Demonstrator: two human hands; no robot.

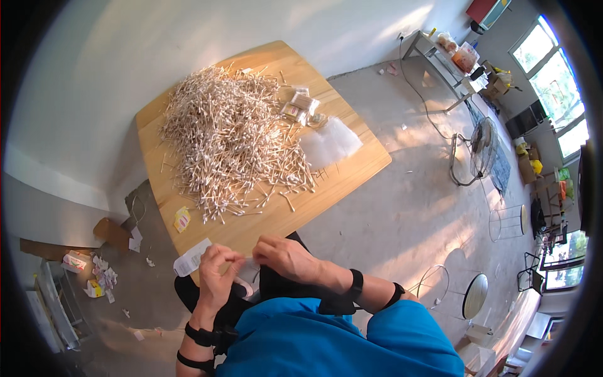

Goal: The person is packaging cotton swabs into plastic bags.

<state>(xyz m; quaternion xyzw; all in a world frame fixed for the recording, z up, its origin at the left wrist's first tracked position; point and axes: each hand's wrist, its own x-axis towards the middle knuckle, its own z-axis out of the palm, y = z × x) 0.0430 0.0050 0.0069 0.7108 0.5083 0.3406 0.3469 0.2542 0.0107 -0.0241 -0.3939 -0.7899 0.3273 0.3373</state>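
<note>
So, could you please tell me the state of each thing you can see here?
Left hand: thumb and fingertips pinched on clear plastic
Right hand: fingers curled, grip partly hidden
Cotton swabs: loose, heaped on the table
Small packets: wrapped, clustered together
Translucent plastic sheets: lying flat
Yellow card: lying flat
Fan: standing on the floor; spinning or not, unclear
Paper scraps: scattered

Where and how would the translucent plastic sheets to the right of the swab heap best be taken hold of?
Probably by the right corner, pinched between thumb and fingertip, coming from the right. The translucent plastic sheets lie flat on the table, showing no raised handle; their left edge borders the swab heap, while the right corner points away from it.
</note>
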